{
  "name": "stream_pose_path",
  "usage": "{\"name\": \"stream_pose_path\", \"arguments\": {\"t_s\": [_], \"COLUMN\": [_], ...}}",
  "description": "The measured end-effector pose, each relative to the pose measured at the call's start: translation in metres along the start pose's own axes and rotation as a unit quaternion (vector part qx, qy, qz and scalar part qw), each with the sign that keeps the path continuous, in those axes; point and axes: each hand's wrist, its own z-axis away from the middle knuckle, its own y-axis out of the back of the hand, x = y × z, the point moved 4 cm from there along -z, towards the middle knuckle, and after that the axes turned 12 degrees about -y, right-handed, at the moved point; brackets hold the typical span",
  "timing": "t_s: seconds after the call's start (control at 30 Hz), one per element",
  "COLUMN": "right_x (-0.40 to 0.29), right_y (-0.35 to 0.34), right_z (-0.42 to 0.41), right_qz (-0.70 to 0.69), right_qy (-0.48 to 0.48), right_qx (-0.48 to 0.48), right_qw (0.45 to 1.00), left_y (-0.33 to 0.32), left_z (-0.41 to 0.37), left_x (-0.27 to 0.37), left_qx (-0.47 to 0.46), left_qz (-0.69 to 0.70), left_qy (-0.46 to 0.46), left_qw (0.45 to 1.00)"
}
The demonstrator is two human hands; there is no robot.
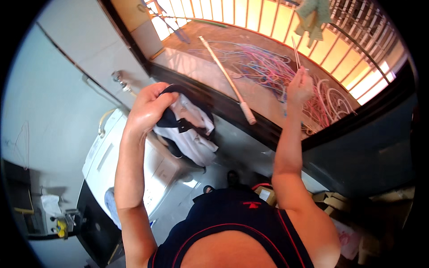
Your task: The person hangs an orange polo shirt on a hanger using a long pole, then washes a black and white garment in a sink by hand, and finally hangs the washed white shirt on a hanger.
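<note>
My left hand (150, 104) grips the dark waistband-like edge of a dark and white garment (196, 142), which hangs down in loose folds. My right hand (300, 87) reaches out through the window opening, its fingers closed on a thin, pale clothes hanger (295, 50) seen nearly edge-on. Below and around that hand lies a tangled heap of pink, blue and white clothes hangers (264, 63) on the ledge outside. Between my hands a long pole (223, 68) with a pale ribbed grip leans across the dark window sill (214, 93).
A white washing machine (107, 160) stands at the left, below a wall tap (120, 80). Metal bars (248, 16) enclose the ledge, and a green cloth (313, 16) hangs near them. Cardboard boxes (335, 202) sit at the lower right. A dark window frame (352, 115) borders the opening.
</note>
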Motion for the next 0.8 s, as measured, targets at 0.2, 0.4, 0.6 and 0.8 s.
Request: {"name": "stream_pose_path", "arguments": {"t_s": [0.2, 0.4, 0.6, 0.8], "right_x": [-0.113, -0.176, -0.19, -0.167], "right_y": [0.002, -0.013, -0.021, -0.053], "right_z": [0.04, 0.066, 0.08, 0.124], "right_qz": [-0.453, -0.709, -0.769, -0.717], "right_qy": [-0.302, -0.384, -0.261, -0.293], "right_qx": [-0.346, -0.441, -0.476, -0.437], "right_qw": [0.764, 0.394, 0.336, 0.458], "left_y": [0.006, 0.013, 0.008, 0.012], "left_z": [-0.021, -0.036, -0.035, -0.033], "left_x": [0.01, 0.018, 0.056, 0.076], "left_qx": [-0.018, -0.057, -0.072, -0.067], "left_qz": [0.015, -0.001, 0.043, 0.078], "left_qy": [0.022, 0.035, -0.011, -0.027], "left_qw": [0.999, 0.998, 0.996, 0.994]}}
